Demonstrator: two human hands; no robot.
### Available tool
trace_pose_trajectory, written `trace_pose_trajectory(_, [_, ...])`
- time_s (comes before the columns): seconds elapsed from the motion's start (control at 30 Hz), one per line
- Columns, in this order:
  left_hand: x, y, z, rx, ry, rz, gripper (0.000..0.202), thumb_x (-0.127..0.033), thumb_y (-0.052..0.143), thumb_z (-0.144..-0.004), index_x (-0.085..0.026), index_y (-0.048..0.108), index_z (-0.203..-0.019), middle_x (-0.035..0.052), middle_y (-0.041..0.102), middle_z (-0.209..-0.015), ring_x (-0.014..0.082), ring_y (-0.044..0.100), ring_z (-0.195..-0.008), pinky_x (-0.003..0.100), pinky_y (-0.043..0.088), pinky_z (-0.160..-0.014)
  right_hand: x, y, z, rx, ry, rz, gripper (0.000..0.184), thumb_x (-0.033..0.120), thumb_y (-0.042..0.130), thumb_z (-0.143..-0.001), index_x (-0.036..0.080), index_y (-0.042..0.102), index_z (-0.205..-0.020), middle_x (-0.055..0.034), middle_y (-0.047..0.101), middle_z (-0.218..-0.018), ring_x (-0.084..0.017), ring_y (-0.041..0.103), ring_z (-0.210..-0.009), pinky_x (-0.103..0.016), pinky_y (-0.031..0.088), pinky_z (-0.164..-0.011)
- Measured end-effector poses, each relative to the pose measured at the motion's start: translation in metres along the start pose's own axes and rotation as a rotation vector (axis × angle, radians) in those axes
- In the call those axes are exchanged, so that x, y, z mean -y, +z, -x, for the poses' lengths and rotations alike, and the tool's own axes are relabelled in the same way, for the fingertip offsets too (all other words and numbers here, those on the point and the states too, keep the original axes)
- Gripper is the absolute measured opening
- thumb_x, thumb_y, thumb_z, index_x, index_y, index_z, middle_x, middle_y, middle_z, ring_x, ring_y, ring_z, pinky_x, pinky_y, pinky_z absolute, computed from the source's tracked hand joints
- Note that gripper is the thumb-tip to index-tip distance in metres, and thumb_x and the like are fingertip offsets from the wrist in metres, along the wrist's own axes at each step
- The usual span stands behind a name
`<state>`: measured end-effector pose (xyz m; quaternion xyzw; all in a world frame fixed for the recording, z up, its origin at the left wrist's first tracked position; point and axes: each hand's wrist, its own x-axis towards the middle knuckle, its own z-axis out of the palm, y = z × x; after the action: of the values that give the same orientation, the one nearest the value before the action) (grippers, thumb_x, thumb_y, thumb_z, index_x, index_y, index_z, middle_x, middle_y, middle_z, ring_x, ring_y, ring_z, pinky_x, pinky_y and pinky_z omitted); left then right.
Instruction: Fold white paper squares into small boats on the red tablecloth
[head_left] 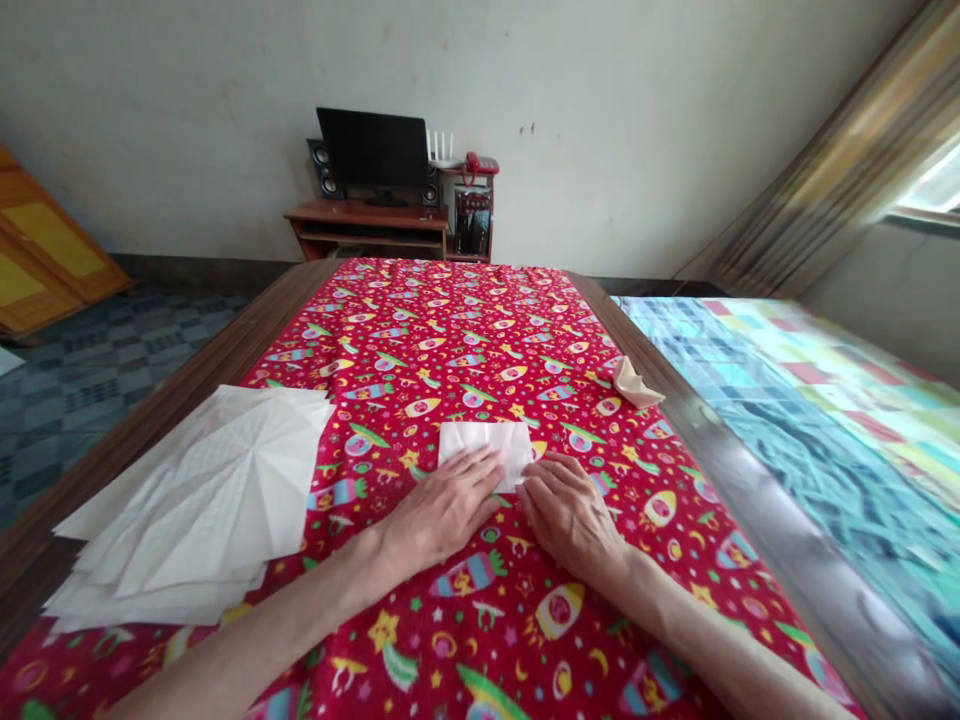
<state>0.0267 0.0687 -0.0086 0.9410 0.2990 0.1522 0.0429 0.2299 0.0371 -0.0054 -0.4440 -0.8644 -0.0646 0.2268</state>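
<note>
A small folded white paper [487,443] lies on the red rocket-patterned tablecloth [465,340]. My left hand [442,505] rests flat on the paper's near left part, fingers stretched out. Just to its right, my right hand [566,510] lies palm down at the paper's near right corner, fingers pointing toward it and pressed to the cloth. Neither hand grips anything. To the left sits a fanned stack of white paper sheets [202,500]. A finished folded paper boat [636,383] stands at the right side of the cloth.
The wooden table edge [225,345] shows on both sides of the cloth. A bed with a colourful checked cover [810,400] runs along the right. A desk with a monitor [373,150] stands at the far wall; a curtain [847,170] hangs at right.
</note>
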Motion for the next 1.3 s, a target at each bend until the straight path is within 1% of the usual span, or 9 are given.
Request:
trace_pose_trajectory(0.1, [0.006, 0.007, -0.012, 0.047, -0.031, -0.026, 0.043, -0.032, 0.033, -0.099, -0.012, 0.042, -0.136, 0.0109, 0.036, -0.148, 0.0213, 0.027, -0.140, 0.042, 0.028, -0.114, -0.008, 0.003, -0.009, 0.075, 0.060, 0.011, 0.028, 0.020, 0.039, -0.094, 0.016, 0.064, -0.081, -0.0082, 0.066, -0.082, -0.019, 0.060, -0.081, -0.036, 0.047, -0.082])
trace_pose_trajectory(0.17, [0.009, 0.009, -0.016, 0.058, -0.050, -0.042, 0.047, -0.036, 0.030, -0.100, -0.012, 0.038, -0.139, 0.0112, 0.033, -0.150, 0.0214, 0.023, -0.141, 0.043, 0.025, -0.115, -0.014, 0.007, -0.011, 0.101, 0.072, 0.018, 0.028, 0.027, 0.043, -0.094, 0.013, 0.064, -0.105, -0.0141, 0.064, -0.107, -0.023, 0.058, -0.101, -0.039, 0.045, -0.090])
trace_pose_trajectory(0.23, [0.011, 0.009, -0.017, 0.062, -0.055, -0.048, 0.049, -0.038, 0.029, -0.100, -0.012, 0.035, -0.141, 0.0105, 0.030, -0.151, 0.0207, 0.021, -0.142, 0.042, 0.023, -0.116, -0.020, 0.013, -0.010, 0.124, 0.037, 0.036, 0.045, 0.035, 0.043, -0.094, 0.009, 0.049, -0.131, -0.0193, 0.049, -0.135, -0.028, 0.043, -0.126, -0.044, 0.040, -0.101])
trace_pose_trajectory(0.33, [0.012, 0.008, -0.016, 0.065, -0.061, -0.060, 0.050, -0.038, 0.030, -0.099, -0.012, 0.034, -0.142, 0.0096, 0.027, -0.152, 0.0206, 0.020, -0.142, 0.041, 0.021, -0.117, -0.029, 0.019, -0.007, 0.200, -0.031, 0.060, 0.057, 0.040, 0.037, -0.097, 0.007, 0.034, -0.142, -0.0183, 0.036, -0.147, -0.027, 0.028, -0.138, -0.047, 0.032, -0.109])
trace_pose_trajectory(0.6, [0.033, 0.005, 0.004, 0.046, -0.140, -0.154, 0.056, -0.040, 0.032, -0.097, -0.006, 0.033, -0.142, 0.0154, 0.028, -0.151, 0.0248, 0.022, -0.141, 0.043, 0.026, -0.114, -0.039, 0.018, 0.002, 0.243, 0.031, 0.074, 0.053, 0.037, 0.035, -0.098, 0.004, 0.040, -0.139, -0.0184, 0.037, -0.146, -0.027, 0.029, -0.137, -0.050, 0.029, -0.111])
trace_pose_trajectory(0.73, [0.041, 0.000, 0.013, 0.042, -0.183, -0.128, 0.053, -0.039, 0.032, -0.098, -0.011, 0.034, -0.142, 0.0125, 0.031, -0.150, 0.0238, 0.027, -0.140, 0.044, 0.028, -0.113, -0.024, 0.015, 0.000, 0.122, 0.108, 0.086, 0.046, 0.034, 0.042, -0.095, 0.005, 0.050, -0.130, -0.0233, 0.041, -0.141, -0.031, 0.034, -0.135, -0.053, 0.035, -0.106])
trace_pose_trajectory(0.83, [0.045, 0.000, 0.014, 0.010, -0.203, -0.062, 0.047, -0.034, 0.032, -0.098, -0.014, 0.041, -0.139, 0.0103, 0.040, -0.146, 0.0218, 0.034, -0.137, 0.042, 0.032, -0.112, -0.003, 0.013, -0.007, 0.044, -0.031, 0.053, 0.040, 0.031, 0.049, -0.093, 0.007, 0.053, -0.124, -0.0232, 0.051, -0.132, -0.032, 0.043, -0.128, -0.051, 0.041, -0.100])
trace_pose_trajectory(0.93, [0.051, 0.002, 0.011, -0.064, -0.195, -0.003, 0.041, -0.028, 0.033, -0.097, -0.014, 0.051, -0.131, 0.0103, 0.049, -0.139, 0.0212, 0.042, -0.132, 0.042, 0.036, -0.109, 0.015, 0.012, -0.016, 0.101, -0.164, -0.021, 0.025, 0.022, 0.045, -0.094, 0.011, 0.056, -0.114, -0.0147, 0.064, -0.114, -0.023, 0.056, -0.112, -0.040, 0.047, -0.094])
trace_pose_trajectory(1.3, [0.059, 0.002, 0.011, -0.097, -0.147, 0.038, 0.037, -0.023, 0.038, -0.095, -0.014, 0.054, -0.128, 0.0110, 0.052, -0.137, 0.0210, 0.044, -0.130, 0.042, 0.038, -0.109, 0.028, 0.007, -0.028, 0.160, -0.276, 0.169, 0.027, 0.003, 0.039, -0.088, 0.006, 0.053, -0.110, -0.0176, 0.063, -0.108, -0.025, 0.057, -0.105, -0.035, 0.052, -0.077])
